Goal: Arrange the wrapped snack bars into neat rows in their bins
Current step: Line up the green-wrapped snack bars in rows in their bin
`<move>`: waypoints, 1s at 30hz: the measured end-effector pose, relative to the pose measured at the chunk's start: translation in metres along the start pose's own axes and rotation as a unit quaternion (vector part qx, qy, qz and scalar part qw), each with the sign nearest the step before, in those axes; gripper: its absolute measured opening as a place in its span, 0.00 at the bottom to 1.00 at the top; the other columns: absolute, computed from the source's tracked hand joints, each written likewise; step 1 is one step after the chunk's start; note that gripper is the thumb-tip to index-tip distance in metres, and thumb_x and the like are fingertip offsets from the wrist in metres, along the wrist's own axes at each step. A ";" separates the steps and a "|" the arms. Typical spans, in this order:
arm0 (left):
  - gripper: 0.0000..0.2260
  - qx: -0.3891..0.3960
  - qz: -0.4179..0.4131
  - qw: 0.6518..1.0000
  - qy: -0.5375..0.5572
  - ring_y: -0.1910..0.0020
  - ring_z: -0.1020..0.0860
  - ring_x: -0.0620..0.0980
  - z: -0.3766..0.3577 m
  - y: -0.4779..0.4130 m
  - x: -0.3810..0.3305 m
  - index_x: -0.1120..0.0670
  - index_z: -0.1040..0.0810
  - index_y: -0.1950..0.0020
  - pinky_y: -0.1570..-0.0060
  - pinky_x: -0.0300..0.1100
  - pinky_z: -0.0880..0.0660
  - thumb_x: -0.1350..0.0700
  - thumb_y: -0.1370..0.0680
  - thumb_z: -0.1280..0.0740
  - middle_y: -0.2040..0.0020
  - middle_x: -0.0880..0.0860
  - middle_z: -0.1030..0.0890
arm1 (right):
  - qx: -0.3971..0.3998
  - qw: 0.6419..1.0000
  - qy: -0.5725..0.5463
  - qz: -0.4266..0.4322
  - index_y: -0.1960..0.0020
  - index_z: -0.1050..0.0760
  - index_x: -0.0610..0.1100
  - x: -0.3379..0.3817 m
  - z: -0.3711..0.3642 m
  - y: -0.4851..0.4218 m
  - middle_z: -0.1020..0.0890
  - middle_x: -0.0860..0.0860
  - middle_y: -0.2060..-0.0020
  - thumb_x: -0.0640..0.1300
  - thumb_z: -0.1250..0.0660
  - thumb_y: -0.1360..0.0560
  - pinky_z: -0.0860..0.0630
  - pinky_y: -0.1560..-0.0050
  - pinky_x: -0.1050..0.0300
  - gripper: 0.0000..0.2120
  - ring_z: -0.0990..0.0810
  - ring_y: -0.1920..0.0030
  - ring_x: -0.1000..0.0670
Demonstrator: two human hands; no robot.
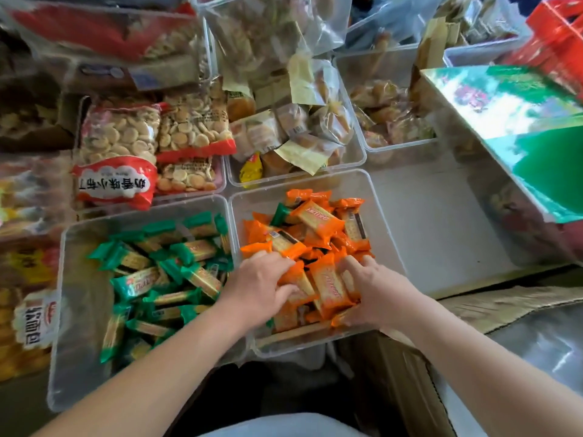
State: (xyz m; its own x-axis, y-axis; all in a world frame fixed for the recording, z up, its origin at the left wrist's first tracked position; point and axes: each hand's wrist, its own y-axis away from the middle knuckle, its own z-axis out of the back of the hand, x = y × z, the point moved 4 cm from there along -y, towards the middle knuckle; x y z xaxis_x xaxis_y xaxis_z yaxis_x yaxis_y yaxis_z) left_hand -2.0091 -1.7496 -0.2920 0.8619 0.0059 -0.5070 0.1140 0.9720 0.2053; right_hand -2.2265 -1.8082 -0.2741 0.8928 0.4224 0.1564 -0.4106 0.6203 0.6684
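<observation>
A clear plastic bin (383, 216) holds a loose heap of orange-wrapped snack bars (318, 220), with one green bar (280, 214) mixed in near its far side. My left hand (257, 287) lies on the near left of the heap, fingers curled over several orange bars. My right hand (373, 290) grips the near right of the same bunch, so the bars (329, 287) stand pressed between both hands. Left of it, a second clear bin (67, 279) holds a jumble of green-wrapped bars (164, 279).
Behind stand bins with bags of small round biscuits (123, 137) and wrapped cakes (293, 130). A glossy green box (520, 127) leans at the right over a grey tray (441, 222). Cardboard (504, 307) lies at the near right, bread bags (28, 310) at the left.
</observation>
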 end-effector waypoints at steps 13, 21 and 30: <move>0.22 -0.177 0.014 0.982 -0.064 0.43 0.25 0.54 0.051 -0.009 0.004 0.51 0.23 0.34 0.43 0.51 0.23 0.53 0.26 0.23 0.40 0.51 0.24 | -0.166 0.974 -0.134 0.069 0.27 0.38 0.58 -0.007 0.018 -0.033 0.31 0.51 0.32 0.45 0.22 0.26 0.21 0.51 0.51 0.35 0.19 0.47 0.44; 0.35 -0.027 -0.026 0.999 -0.001 0.40 0.24 0.49 -0.015 0.022 -0.018 0.40 0.39 0.19 0.44 0.50 0.21 0.48 0.22 0.26 0.37 0.44 0.26 | -0.182 0.970 -0.150 0.055 0.51 0.24 0.50 -0.055 0.038 -0.036 0.20 0.54 0.54 0.53 0.19 0.31 0.24 0.55 0.54 0.17 0.20 0.57 0.49; 0.24 0.093 -0.088 0.979 -0.159 0.32 0.34 0.51 -0.055 -0.021 -0.087 0.47 0.21 0.34 0.31 0.51 0.32 0.33 0.24 0.32 0.36 0.47 0.28 | -0.364 0.907 -0.156 0.141 0.55 0.18 0.52 -0.073 0.025 -0.021 0.22 0.60 0.61 0.45 0.20 0.30 0.22 0.61 0.55 0.08 0.25 0.62 0.55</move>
State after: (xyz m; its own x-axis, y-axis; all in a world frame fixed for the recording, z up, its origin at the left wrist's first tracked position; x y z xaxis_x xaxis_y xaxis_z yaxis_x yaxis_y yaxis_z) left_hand -2.1133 -1.7577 -0.2985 0.9278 -0.2591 -0.2684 0.3364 0.8921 0.3016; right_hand -2.2787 -1.8686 -0.2816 0.6952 0.4949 0.5214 -0.5433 0.8366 -0.0697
